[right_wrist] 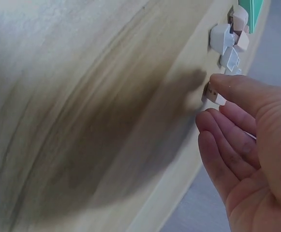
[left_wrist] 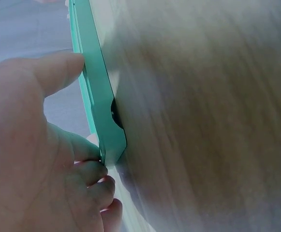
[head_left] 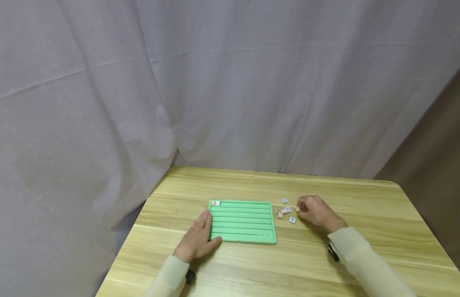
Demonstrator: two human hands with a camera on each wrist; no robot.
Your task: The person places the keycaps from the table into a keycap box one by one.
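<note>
A green grooved tray (head_left: pixel 242 226) lies on the table, with two small keycaps (head_left: pixel 215 203), one pinkish and one white, in its top left corner. My left hand (head_left: pixel 196 237) rests against the tray's left side, fingers fairly straight, its thumb touching the front edge. To the right of the tray, my right hand (head_left: pixel 316 212) pinches a beige keycap (right_wrist: pixel 212 94) with dark marks between thumb and fingertips, close to the tabletop. Between tray and right hand lie several loose keycaps (head_left: pixel 292 220), white and beige; the right wrist view shows some on their sides.
The wooden table (head_left: pixel 289 268) extends around the tray to both sides and the front. Behind its back edge hangs a grey curtain (head_left: pixel 245 103), and a darker brown curtain (head_left: pixel 438 165) hangs at the right.
</note>
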